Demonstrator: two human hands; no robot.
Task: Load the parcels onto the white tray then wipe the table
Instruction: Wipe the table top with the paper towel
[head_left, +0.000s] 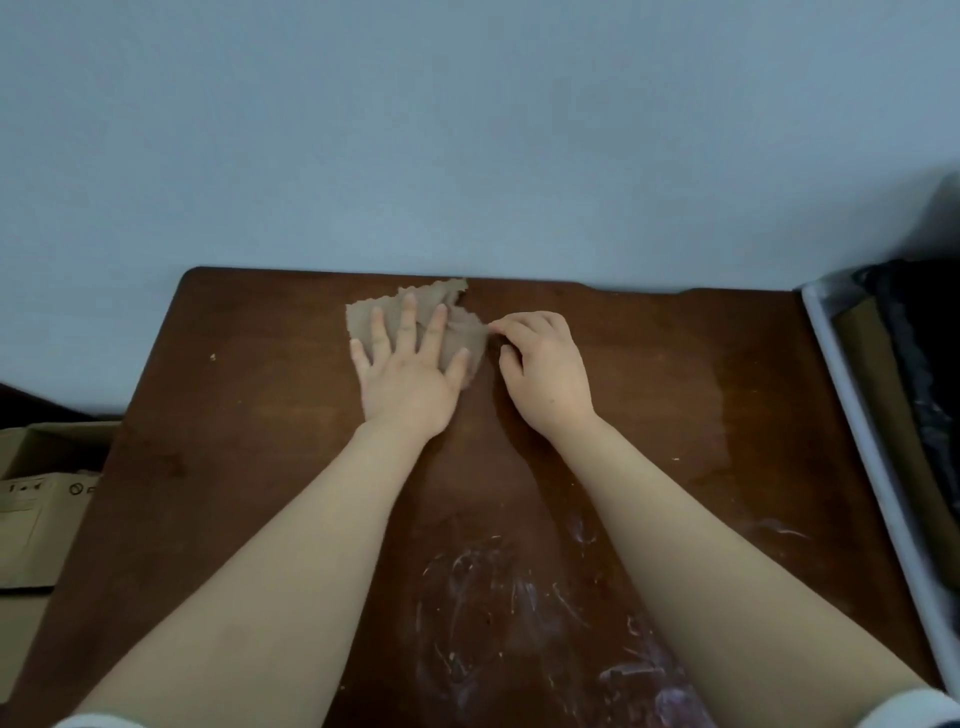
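At twelve o'clock, your left hand (408, 374) lies flat on the cloth (361, 325), right hand (540, 369) pinching its edge; parcels (878, 395) sit in the tray (857, 415) at three, while smears (493, 597) at six on the tabletop (260, 467) look unwiped.

Wall (467, 130): plain, pale blue-grey, fills the top half.
Table (260, 441): dark brown wood, far edge right against the wall.
Marks (498, 597): white scratchy smears on the table, near the front.
Box (31, 499): brown cardboard, on the left, beside the table and lower than its top.
Light: soft and a bit dim.
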